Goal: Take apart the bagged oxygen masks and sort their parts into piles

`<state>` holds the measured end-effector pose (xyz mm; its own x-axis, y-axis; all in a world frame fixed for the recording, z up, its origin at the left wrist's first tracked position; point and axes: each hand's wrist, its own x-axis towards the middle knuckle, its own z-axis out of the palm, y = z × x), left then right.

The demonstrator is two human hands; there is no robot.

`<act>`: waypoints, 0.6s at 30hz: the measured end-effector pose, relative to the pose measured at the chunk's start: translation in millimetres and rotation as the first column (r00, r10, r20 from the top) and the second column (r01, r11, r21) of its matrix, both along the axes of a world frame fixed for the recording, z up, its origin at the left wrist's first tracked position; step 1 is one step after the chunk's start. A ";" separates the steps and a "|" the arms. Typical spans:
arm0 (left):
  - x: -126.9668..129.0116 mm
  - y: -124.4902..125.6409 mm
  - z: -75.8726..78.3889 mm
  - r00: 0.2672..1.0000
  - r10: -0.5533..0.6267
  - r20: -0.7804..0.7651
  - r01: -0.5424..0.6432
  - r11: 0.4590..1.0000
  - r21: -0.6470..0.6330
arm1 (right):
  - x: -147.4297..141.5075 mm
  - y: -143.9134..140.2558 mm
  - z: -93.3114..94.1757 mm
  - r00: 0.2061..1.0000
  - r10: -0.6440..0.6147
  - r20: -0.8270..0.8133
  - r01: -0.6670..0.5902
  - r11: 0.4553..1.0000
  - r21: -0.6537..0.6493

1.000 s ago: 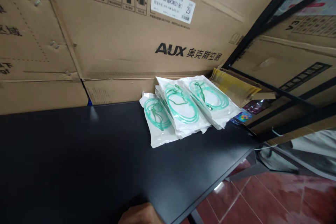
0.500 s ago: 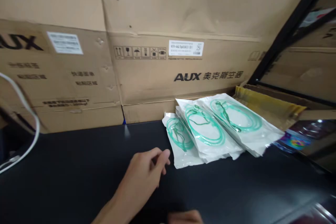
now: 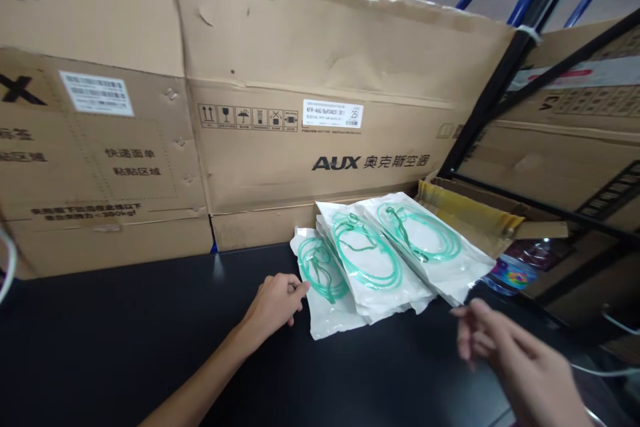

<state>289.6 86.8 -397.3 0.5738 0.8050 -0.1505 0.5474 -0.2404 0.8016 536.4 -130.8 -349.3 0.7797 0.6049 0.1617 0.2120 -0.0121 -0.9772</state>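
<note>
Several clear-fronted white packets lie overlapping on the black table, each holding coiled green tubing with a darker green strap. The left packet (image 3: pixel 327 293) is lowest, the middle packet (image 3: pixel 373 257) overlaps it, and the right packet (image 3: pixel 425 233) lies on top of others. My left hand (image 3: pixel 280 297) has its fingers curled in by the left packet's near-left edge; whether the thumb touches the plastic is unclear. Nothing shows in it. At the right, my right hand (image 3: pixel 520 353), slightly blurred, hovers just off the right packet's lower corner, fingers loosely bent and empty.
Large cardboard boxes (image 3: pixel 260 173) stand along the table's back edge. A black shelf post (image 3: pixel 493 93) leans at the right. Beside the packets are an open carton with yellow wrapping (image 3: pixel 465 213) and a bottle with a colourful label (image 3: pixel 513 273). A white cable (image 3: pixel 7 260) hangs far left.
My right hand has come up from the bottom edge to the right of the packets. My left hand stays curled by the left packet. The camera view has tilted up and turned right.
</note>
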 end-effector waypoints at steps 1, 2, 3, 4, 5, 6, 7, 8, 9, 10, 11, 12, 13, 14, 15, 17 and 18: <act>0.1 1.1 -1.7 1.000 -0.005 0.000 0.005 1.000 0.003 | 14.6 1.5 6.7 0.996 -0.064 -0.058 0.069 0.994 0.083; 0.3 2.1 -3.4 1.000 -0.011 0.001 0.011 1.000 0.005 | 27.4 4.0 13.5 0.987 -0.102 -0.127 0.117 0.986 0.118; 0.5 2.9 -4.7 1.000 -0.016 0.003 0.016 1.000 0.004 | 37.7 7.4 20.2 0.974 -0.133 -0.184 0.159 0.978 0.137; 0.6 3.3 -5.7 1.000 -0.019 0.006 0.019 1.000 0.003 | 45.2 11.4 26.2 0.963 -0.147 -0.228 0.181 0.974 0.138; 0.6 3.4 -6.3 1.000 -0.021 0.009 0.021 1.000 -0.001 | 49.8 15.9 31.5 0.955 -0.152 -0.255 0.190 0.973 0.133; 0.3 3.3 -6.4 1.000 -0.021 0.014 0.021 1.000 -0.004 | 52.0 20.7 35.9 0.951 -0.150 -0.272 0.191 0.973 0.129; -0.1 2.9 -6.0 1.000 -0.019 0.019 0.019 1.000 -0.007 | 52.3 25.3 39.3 0.949 -0.143 -0.283 0.185 0.974 0.128; -0.8 2.4 -5.4 1.000 -0.016 0.025 0.016 1.000 -0.008 | 51.4 29.8 42.0 0.947 -0.136 -0.290 0.180 0.975 0.132; -1.7 1.9 -4.6 0.999 -0.013 0.030 0.013 1.000 -0.010 | 49.9 34.0 44.0 0.945 -0.131 -0.299 0.178 0.974 0.137; -2.8 1.5 -3.7 0.999 -0.010 0.036 0.011 1.000 -0.011 | 48.3 37.7 45.5 0.944 -0.125 -0.305 0.174 0.975 0.140; -3.9 1.1 -2.9 0.999 -0.009 0.041 0.010 1.000 -0.014 | 46.9 40.9 46.7 0.944 -0.118 -0.309 0.168 0.976 0.141; -5.1 0.8 -2.1 0.999 -0.010 0.046 0.010 1.000 -0.017 | 46.0 43.8 47.6 0.945 -0.111 -0.307 0.160 0.977 0.138; -6.4 0.5 -1.4 0.999 -0.012 0.052 0.013 1.000 -0.021 | 45.5 46.3 48.4 0.948 -0.103 -0.300 0.149 0.980 0.133; -7.7 0.1 -0.7 0.998 -0.015 0.059 0.017 1.000 -0.024 | 45.2 48.6 49.3 0.952 -0.091 -0.294 0.132 0.984 0.123; -9.1 -0.3 0.3 0.998 -0.019 0.066 0.021 0.999 -0.028 | 45.0 50.9 50.2 0.955 -0.078 -0.285 0.114 0.987 0.111; -12.3 -1.8 3.2 0.996 -0.026 0.082 0.028 0.999 -0.030 | 43.8 55.7 52.8 0.969 -0.048 -0.243 0.075 0.992 0.101; -14.2 -2.8 5.4 0.995 -0.027 0.091 0.030 0.999 -0.030 | 42.2 58.2 54.9 0.977 -0.036 -0.209 0.060 0.992 0.109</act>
